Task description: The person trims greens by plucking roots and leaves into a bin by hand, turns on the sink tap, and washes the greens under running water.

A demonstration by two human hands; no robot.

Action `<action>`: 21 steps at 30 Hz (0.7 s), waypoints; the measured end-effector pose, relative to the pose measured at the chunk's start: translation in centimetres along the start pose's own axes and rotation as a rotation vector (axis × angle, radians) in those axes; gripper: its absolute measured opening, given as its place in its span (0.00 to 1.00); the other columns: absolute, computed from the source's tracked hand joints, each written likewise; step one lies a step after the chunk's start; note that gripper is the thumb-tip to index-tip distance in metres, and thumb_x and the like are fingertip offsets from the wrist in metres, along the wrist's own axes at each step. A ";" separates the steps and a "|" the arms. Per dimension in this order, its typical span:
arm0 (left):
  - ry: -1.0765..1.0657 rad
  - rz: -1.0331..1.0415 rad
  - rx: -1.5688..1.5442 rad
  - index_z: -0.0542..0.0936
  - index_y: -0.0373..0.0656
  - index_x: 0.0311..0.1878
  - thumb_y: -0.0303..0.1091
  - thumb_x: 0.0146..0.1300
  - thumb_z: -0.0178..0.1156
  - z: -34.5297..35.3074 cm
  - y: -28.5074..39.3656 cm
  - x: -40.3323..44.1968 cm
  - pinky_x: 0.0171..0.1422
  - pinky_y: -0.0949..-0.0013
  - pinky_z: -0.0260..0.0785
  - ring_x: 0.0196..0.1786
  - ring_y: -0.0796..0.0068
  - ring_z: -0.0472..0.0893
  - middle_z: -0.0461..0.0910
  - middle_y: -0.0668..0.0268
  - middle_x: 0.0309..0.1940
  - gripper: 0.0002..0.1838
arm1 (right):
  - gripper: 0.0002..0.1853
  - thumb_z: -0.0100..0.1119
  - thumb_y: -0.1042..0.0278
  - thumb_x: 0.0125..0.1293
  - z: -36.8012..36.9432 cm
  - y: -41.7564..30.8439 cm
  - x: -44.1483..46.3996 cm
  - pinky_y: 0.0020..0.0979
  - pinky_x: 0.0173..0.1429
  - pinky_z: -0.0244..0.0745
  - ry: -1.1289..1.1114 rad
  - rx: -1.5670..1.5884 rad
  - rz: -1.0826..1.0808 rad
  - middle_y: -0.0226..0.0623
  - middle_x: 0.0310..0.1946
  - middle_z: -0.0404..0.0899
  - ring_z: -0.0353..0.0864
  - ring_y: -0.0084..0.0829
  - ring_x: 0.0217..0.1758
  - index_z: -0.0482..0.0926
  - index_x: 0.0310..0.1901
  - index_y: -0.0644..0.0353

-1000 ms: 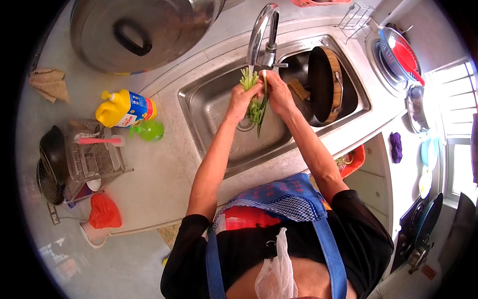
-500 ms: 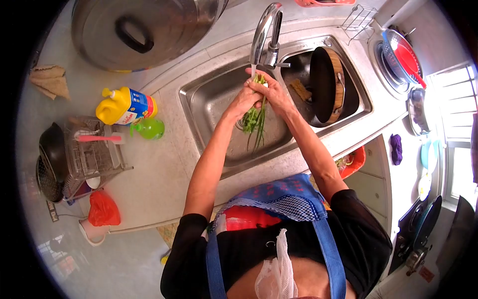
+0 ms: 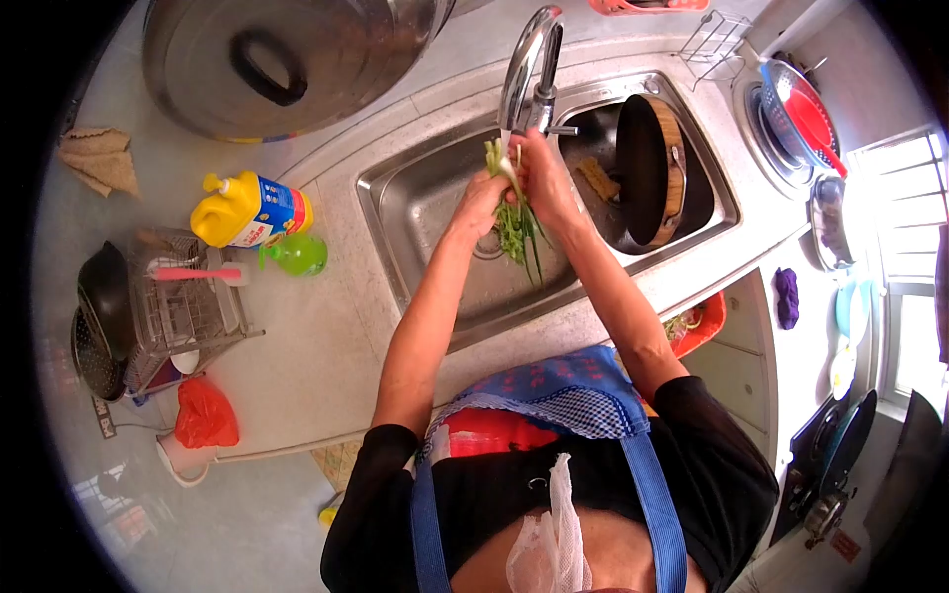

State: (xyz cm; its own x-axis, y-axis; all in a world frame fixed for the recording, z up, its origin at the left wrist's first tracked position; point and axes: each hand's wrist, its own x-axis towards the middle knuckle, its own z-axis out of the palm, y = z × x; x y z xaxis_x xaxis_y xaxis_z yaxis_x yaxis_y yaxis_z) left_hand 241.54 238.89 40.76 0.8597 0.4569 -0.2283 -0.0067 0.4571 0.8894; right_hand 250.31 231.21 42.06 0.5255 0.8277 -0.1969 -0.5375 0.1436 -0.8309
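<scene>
Over the left basin of the steel sink [image 3: 395, 252], my left hand [image 3: 481, 205] is wrapped round a bunch of green herbs [image 3: 514, 235]. Pale stems stick up above its fingers and leaves hang below. My right hand [image 3: 542, 176] is beside it, fingers closed round a spring onion [image 3: 510, 170] with a white end, whose long green leaves trail down. The faucet [image 3: 516, 74] curves over both hands, with its spout just above the stems. Some fingertips of my right hand are hidden.
A dark pan [image 3: 641, 168] and a yellow sponge [image 3: 597, 181] are in the right basin. Left of the sink stand a yellow bottle [image 3: 237, 212], a green bottle [image 3: 300, 255] and a wire rack [image 3: 188, 316]. A large metal lid [image 3: 326, 59] lies at the upper left.
Half a second ago my hands were pressed together round the bunch. Now they are slightly apart, and the pale stems and the white onion end show between them again.
</scene>
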 end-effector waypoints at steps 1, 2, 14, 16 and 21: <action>0.044 -0.004 -0.015 0.77 0.42 0.35 0.32 0.60 0.54 -0.3 -0.1 0.1 0.31 0.77 0.62 0.27 0.82 0.70 0.74 0.72 0.27 0.05 | 0.32 0.46 0.42 0.63 -1.1 0.4 0.1 0.25 0.46 0.68 -0.210 -0.139 0.000 0.33 0.41 0.71 0.71 0.24 0.42 0.65 0.56 0.63; 0.088 -0.010 -0.032 0.77 0.41 0.36 0.31 0.60 0.55 -0.5 -0.3 0.1 0.32 0.77 0.64 0.28 0.81 0.71 0.75 0.71 0.29 0.05 | 0.32 0.46 0.42 0.63 -0.9 0.8 -0.4 0.25 0.46 0.68 -0.208 -0.140 0.001 0.33 0.41 0.71 0.71 0.24 0.42 0.65 0.56 0.63; 0.051 0.160 -0.183 0.72 0.36 0.49 0.27 0.55 0.54 0.4 -1.6 -0.2 0.51 0.76 0.62 0.42 0.78 0.73 0.74 0.70 0.37 0.16 | 0.39 0.48 0.34 0.58 0.6 4.2 0.0 0.31 0.57 0.60 0.289 0.268 -0.078 0.39 0.49 0.65 0.65 0.32 0.52 0.58 0.59 0.61; -0.022 0.191 -0.187 0.70 0.36 0.51 0.22 0.49 0.54 -0.1 -1.7 -0.5 0.54 0.76 0.60 0.45 0.78 0.71 0.72 0.71 0.39 0.22 | 0.35 0.47 0.36 0.59 0.2 4.1 0.5 0.33 0.56 0.61 0.310 0.400 0.017 0.38 0.47 0.65 0.65 0.32 0.52 0.61 0.55 0.61; -0.083 0.166 0.102 0.70 0.37 0.53 0.19 0.47 0.57 -0.6 -1.5 -0.4 0.55 0.76 0.61 0.45 0.79 0.71 0.72 0.72 0.40 0.25 | 0.20 0.45 0.47 0.63 -0.9 4.7 0.8 0.37 0.56 0.61 0.168 0.567 0.072 0.34 0.39 0.70 0.67 0.32 0.48 0.70 0.42 0.57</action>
State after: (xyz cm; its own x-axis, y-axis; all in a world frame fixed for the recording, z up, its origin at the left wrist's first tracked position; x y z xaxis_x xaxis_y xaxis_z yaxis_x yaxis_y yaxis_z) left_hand 240.90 238.50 39.26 0.8902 0.4533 -0.0455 -0.1038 0.2992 0.9485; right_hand 248.79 232.02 37.48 0.5467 0.7557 -0.3606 -0.8198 0.3955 -0.4141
